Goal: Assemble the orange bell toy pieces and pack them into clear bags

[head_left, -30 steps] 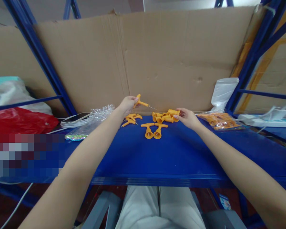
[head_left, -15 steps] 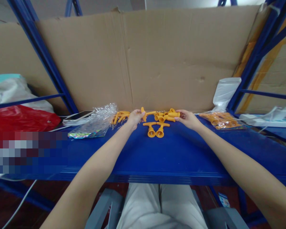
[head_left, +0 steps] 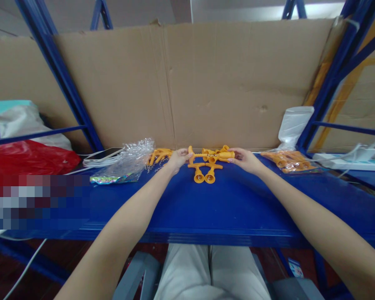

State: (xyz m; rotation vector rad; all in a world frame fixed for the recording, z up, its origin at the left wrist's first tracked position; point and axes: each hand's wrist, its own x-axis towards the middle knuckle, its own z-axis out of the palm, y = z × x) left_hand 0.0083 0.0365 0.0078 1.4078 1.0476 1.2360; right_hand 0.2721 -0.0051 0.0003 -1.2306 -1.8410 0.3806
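Note:
My left hand (head_left: 178, 160) grips an orange corkscrew handle (head_left: 191, 154), a T-shaped piece whose threaded shaft and metal spiral point right. Closed around an orange bell-shaped sleeve (head_left: 225, 155) is my right hand (head_left: 243, 160). The spiral's tip is at the sleeve's left end; whether it is inside I cannot tell. Just in front stand two joined corkscrews (head_left: 199, 176), side by side with their bell mouths toward me. Behind the held parts is a pile of loose orange sleeves (head_left: 207, 152). Several T-handles with spirals (head_left: 160, 155) lie left of my left hand.
Left on the blue shelf (head_left: 206, 212) lie a crumpled clear plastic bag (head_left: 125, 164) and white cables (head_left: 101, 160). A clear bag of orange parts (head_left: 289, 160) and a white power strip (head_left: 346, 162) are at right. A cardboard sheet (head_left: 221, 83) stands along the back.
The handle in my left hand and the sleeve in my right are now lined up, with the metal spiral reaching the sleeve. The view has tilted slightly upward.

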